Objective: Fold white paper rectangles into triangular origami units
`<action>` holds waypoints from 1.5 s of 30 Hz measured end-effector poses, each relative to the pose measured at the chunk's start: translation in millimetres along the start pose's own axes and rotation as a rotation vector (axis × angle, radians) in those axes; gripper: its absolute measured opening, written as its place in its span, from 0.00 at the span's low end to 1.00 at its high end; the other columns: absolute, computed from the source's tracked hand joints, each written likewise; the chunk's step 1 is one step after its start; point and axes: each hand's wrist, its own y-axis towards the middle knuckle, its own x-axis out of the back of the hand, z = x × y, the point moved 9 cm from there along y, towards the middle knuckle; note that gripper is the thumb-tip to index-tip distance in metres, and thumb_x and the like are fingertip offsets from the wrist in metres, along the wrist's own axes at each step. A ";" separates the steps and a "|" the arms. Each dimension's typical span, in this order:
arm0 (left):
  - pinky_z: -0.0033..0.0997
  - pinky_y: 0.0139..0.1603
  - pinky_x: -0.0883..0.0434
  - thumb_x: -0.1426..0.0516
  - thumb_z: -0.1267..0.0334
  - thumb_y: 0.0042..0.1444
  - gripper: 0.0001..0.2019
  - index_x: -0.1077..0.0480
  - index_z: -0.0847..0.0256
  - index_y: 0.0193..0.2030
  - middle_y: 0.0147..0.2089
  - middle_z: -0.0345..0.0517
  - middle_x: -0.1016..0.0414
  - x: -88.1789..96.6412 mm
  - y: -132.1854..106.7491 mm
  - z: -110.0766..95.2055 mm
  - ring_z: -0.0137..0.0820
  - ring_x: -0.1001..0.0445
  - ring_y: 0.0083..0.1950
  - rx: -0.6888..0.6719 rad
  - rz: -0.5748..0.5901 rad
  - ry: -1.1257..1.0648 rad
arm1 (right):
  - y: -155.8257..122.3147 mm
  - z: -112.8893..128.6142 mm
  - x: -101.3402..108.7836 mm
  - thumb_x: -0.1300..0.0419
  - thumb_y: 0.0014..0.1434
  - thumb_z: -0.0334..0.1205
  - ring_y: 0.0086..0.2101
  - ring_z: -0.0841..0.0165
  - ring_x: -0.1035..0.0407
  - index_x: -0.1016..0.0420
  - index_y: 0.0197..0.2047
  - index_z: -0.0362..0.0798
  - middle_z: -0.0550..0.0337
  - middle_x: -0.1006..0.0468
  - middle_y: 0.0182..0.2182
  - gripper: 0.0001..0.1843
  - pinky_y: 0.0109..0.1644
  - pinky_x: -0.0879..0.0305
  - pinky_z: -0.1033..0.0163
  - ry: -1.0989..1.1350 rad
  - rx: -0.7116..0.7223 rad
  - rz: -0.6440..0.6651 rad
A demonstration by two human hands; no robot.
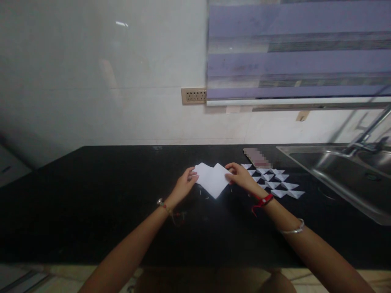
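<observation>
A sheet of white paper [213, 179], partly folded, is stretched between my two hands above the black countertop, one corner pointing toward me. My left hand [187, 180] pinches its left edge with thumb and fingers. On the opposite edge, my right hand [240, 176] grips the paper the same way. Several small folded white paper triangles [272, 185] lie in rows to the right, some partly hidden behind my right hand. Tiny white scraps [207, 197] are scattered on the counter just below the sheet.
A phone [256, 158] lies behind the paper triangles. The steel sink [345, 183] with its tap [363, 140] takes up the right side. The black countertop [91, 203] runs to a tiled wall holding a socket panel [195, 96]. A striped blind [293, 53] hangs above.
</observation>
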 end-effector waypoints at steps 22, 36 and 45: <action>0.34 0.51 0.40 0.49 0.62 0.54 0.13 0.33 0.55 0.46 0.48 0.46 0.34 -60.0 -55.3 -50.6 0.33 0.38 0.50 -0.492 0.580 0.640 | -59.4 28.9 -40.9 0.44 0.49 0.32 0.41 0.68 0.36 0.27 0.38 0.44 0.53 0.31 0.42 0.11 0.46 0.41 0.64 -0.431 0.563 0.433; 0.33 0.52 0.40 0.52 0.64 0.56 0.11 0.34 0.59 0.45 0.47 0.46 0.33 -51.6 -42.5 -46.4 0.32 0.37 0.50 -0.476 0.426 0.640 | -75.5 38.7 -50.3 0.44 0.49 0.31 0.47 0.65 0.40 0.28 0.42 0.45 0.52 0.32 0.47 0.15 0.51 0.45 0.62 -0.512 0.591 0.588; 0.36 0.55 0.42 0.47 0.62 0.52 0.17 0.38 0.60 0.50 0.53 0.48 0.36 -63.0 -40.0 -40.0 0.33 0.40 0.54 -0.492 0.418 0.576 | -78.5 40.0 -51.6 0.44 0.48 0.29 0.48 0.66 0.41 0.29 0.44 0.47 0.54 0.32 0.47 0.18 0.52 0.46 0.61 -0.484 0.596 0.630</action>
